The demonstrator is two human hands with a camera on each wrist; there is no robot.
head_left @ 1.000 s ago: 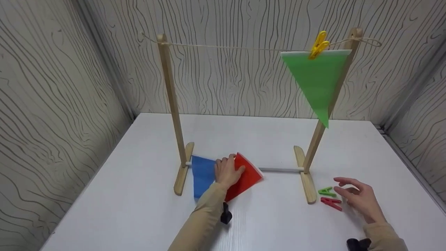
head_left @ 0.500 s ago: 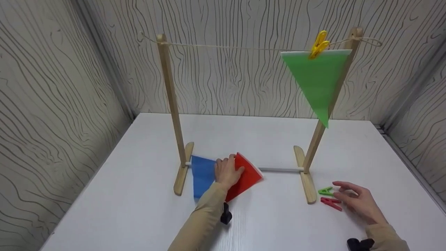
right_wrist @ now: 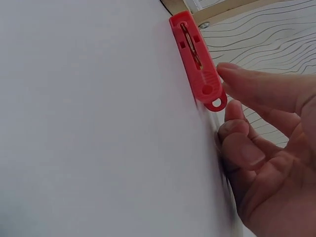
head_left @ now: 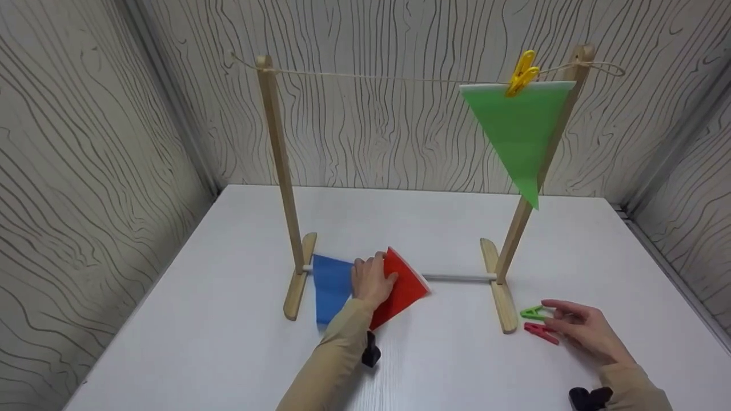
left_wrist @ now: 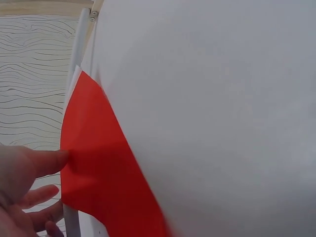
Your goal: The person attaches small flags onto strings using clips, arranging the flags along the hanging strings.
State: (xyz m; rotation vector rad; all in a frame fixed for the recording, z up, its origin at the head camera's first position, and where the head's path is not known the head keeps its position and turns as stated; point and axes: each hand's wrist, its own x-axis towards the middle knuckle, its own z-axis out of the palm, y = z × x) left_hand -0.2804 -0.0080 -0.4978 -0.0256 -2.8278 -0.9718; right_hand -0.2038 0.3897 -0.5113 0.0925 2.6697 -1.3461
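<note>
In the head view my left hand (head_left: 372, 281) pinches a red triangular flag (head_left: 402, 285). Its thumb lies on the red face and the other fingers are at the far edge. Beside it, partly under the hand, a blue flag (head_left: 332, 288) lies over the stand's bottom bar. My right hand (head_left: 588, 331) has its thumb and index finger at the legs of a green clothespin (head_left: 532, 312), pinching it. A red clothespin (head_left: 541, 332) lies just in front. In the right wrist view the red clothespin (right_wrist: 197, 59) shows near the thumb; the green one is hidden.
A wooden stand with a left post (head_left: 280, 165) and right post (head_left: 514, 240) carries a string (head_left: 365, 76). From it hangs a green flag (head_left: 514, 125) under a yellow clothespin (head_left: 521, 74). Patterned walls (head_left: 400, 142) enclose the white table (head_left: 228, 354).
My right hand has moved slightly left and toward me, and its thumb and index finger have come onto the green clothespin. The left hand stays on the red flag.
</note>
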